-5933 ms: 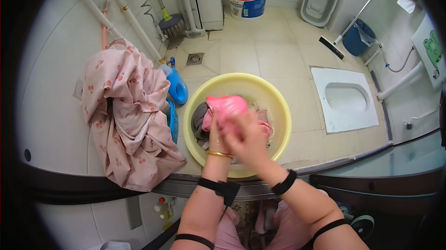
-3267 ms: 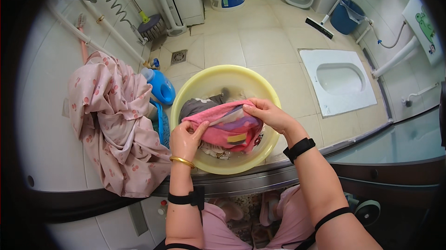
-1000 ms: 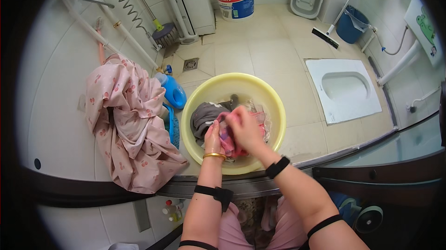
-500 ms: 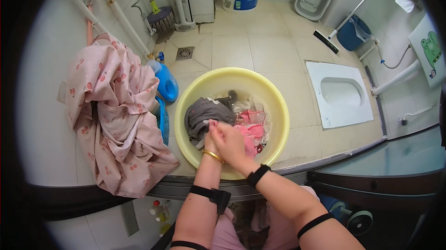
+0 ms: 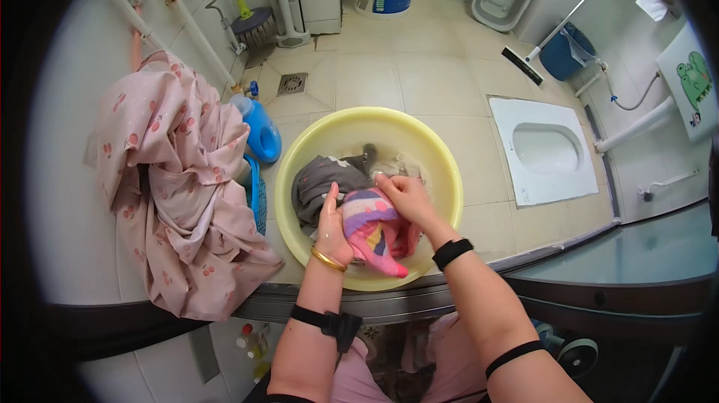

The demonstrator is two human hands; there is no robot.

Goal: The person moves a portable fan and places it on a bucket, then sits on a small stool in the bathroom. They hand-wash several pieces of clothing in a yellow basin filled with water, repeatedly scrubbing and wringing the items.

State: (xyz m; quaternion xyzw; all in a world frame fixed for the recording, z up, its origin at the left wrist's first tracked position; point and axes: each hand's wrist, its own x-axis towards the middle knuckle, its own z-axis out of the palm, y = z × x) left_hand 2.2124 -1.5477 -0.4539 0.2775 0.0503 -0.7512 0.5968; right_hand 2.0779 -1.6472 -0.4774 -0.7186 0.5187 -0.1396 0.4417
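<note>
Head view: bunched pink cloth [image 5: 371, 217] with purple and yellow patches

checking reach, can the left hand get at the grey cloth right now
Probably yes: the grey cloth lies close beside the left hand, with its top uncovered, though that hand seems to be supporting the pink patterned cloth.
</note>
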